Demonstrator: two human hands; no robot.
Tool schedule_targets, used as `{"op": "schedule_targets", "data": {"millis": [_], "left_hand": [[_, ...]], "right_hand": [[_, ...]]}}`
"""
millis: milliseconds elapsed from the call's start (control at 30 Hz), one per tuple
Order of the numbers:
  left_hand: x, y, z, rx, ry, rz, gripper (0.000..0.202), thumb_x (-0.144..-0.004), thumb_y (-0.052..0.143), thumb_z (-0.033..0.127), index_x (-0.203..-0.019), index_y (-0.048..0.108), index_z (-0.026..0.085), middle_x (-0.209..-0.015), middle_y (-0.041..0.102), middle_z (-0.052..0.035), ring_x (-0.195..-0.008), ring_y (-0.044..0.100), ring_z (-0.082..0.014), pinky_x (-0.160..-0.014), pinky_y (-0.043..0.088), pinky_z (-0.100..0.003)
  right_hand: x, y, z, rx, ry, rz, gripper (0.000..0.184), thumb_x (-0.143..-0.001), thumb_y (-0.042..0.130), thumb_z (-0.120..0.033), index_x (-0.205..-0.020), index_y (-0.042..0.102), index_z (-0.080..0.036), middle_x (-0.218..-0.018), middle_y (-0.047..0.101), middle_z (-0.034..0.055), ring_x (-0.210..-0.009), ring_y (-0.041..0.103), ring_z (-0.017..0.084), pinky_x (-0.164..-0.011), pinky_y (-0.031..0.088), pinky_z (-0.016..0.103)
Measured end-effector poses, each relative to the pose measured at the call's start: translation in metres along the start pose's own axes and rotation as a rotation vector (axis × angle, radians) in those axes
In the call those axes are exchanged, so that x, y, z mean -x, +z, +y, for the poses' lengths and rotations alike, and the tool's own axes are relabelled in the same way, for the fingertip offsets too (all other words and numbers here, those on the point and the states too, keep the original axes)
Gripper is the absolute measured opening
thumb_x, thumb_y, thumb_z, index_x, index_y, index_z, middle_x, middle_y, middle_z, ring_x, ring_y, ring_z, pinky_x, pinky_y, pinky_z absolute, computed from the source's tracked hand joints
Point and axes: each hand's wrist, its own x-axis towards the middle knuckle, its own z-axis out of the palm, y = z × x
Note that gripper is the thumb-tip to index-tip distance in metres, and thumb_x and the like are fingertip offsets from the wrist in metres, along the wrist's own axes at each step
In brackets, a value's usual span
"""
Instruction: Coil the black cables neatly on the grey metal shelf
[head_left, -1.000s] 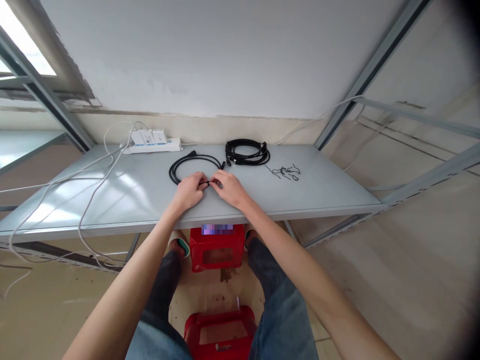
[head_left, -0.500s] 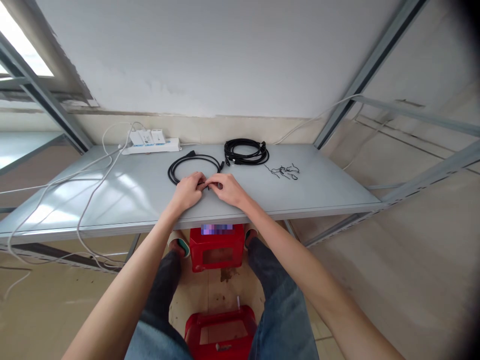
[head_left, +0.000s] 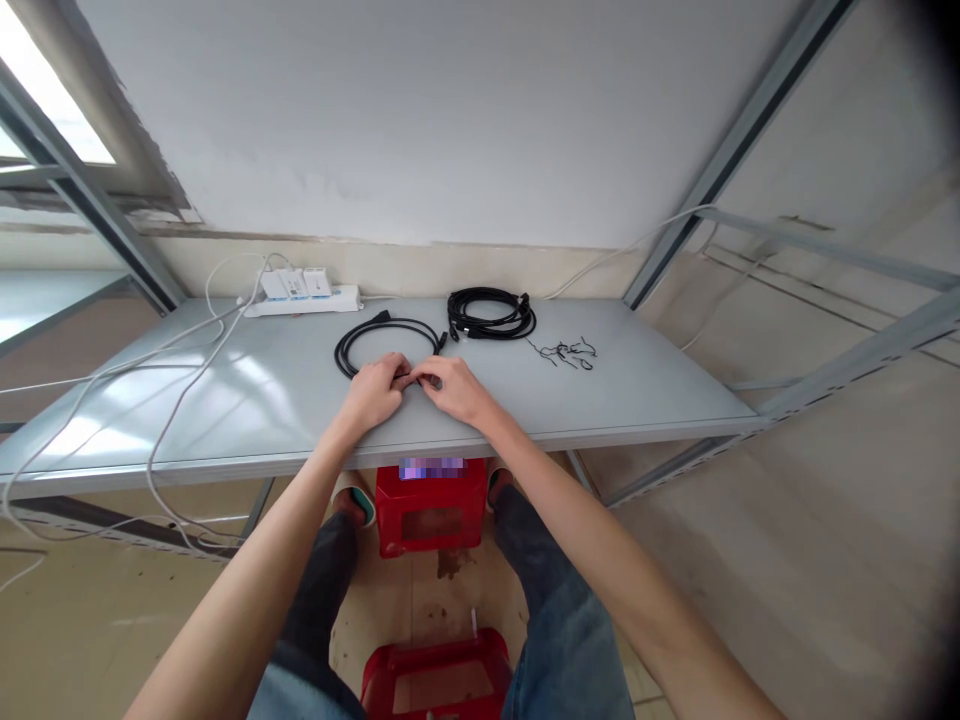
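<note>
Sitting L to R on a grey metal shelf (head_left: 622, 390): white power strip (head_left: 337, 299) w/ plugs at back, then black cable loop (head_left: 342, 352), near edge gripped by L hand (head_left: 375, 390). R hand (head_left: 456, 388) pinches thumb & finger, touching L's; can't tell what's btwn. Farther R: thicker black coil (head_left: 495, 333), thin black strands (head_left: 566, 352).

Black cable (head_left: 341, 355): looped into a loose, roughly round coil, lying nearly flat
Connectors (head_left: 383, 317): black, one at the coil's far side, another at its right
Place: shelf (head_left: 637, 370), near side toward the front edge
</note>
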Motion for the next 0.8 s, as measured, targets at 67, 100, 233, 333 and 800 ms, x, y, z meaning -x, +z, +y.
{"op": "schedule_targets", "data": {"millis": [67, 100, 233, 333, 800], "left_hand": [[0.0004, -0.0006, 0.0007, 0.002, -0.004, 0.002, 0.015, -0.096, 0.051, 0.032, -0.098, 0.064, 0.025, -0.1, 0.075, -0.0087, -0.093, 0.068, -0.0279, -0.079, 0.046, -0.036], [0.0006, -0.001, 0.001, 0.002, -0.004, 0.006, 0.015, -0.096, 0.051, 0.031, -0.099, 0.064, 0.025, -0.101, 0.075, -0.0087, -0.093, 0.068, -0.0279, -0.079, 0.046, -0.036], [0.0013, -0.0017, 0.002, -0.01, 0.002, 0.004, 0.015, -0.095, 0.05, 0.028, -0.099, 0.064, 0.024, -0.1, 0.075, -0.009, -0.093, 0.068, -0.0283, -0.08, 0.047, -0.036], [0.0014, -0.0013, 0.0021, -0.024, -0.005, 0.0, 0.015, -0.096, 0.05, 0.026, -0.099, 0.064, 0.024, -0.102, 0.076, -0.0091, -0.095, 0.068, -0.028, -0.081, 0.047, -0.036], [-0.0012, 0.004, -0.0065, -0.05, 0.027, 0.005, 0.012, -0.096, 0.05, 0.026, -0.099, 0.061, 0.024, -0.103, 0.074, -0.0082, -0.094, 0.067, -0.0272, -0.077, 0.043, -0.035]], "right_hand": [[0.0005, 0.0012, 0.0024, 0.014, -0.014, 0.007, 0.031, -0.094, 0.055, -0.001, -0.102, 0.078, -0.019, -0.103, 0.076, 0.0058, -0.089, 0.065, 0.017, -0.087, 0.049, 0.027], [0.0009, 0.0017, 0.0034, 0.022, -0.021, 0.009, 0.031, -0.095, 0.055, -0.001, -0.103, 0.078, -0.019, -0.105, 0.077, 0.006, -0.092, 0.066, 0.018, -0.089, 0.049, 0.028], [0.0033, 0.0021, 0.0039, 0.053, -0.029, 0.014, 0.03, -0.098, 0.056, -0.004, -0.109, 0.078, -0.021, -0.111, 0.078, 0.0067, -0.103, 0.067, 0.02, -0.096, 0.049, 0.03], [0.0046, 0.001, 0.001, 0.06, -0.037, 0.004, 0.031, -0.1, 0.055, -0.004, -0.112, 0.077, -0.022, -0.114, 0.077, 0.0071, -0.108, 0.067, 0.02, -0.098, 0.049, 0.031], [0.0046, 0.0016, -0.0042, 0.198, 0.009, 0.012, 0.022, -0.1, 0.062, -0.006, -0.11, 0.074, -0.023, -0.111, 0.068, 0.0039, -0.099, 0.065, 0.018, -0.083, 0.045, 0.026]]}}
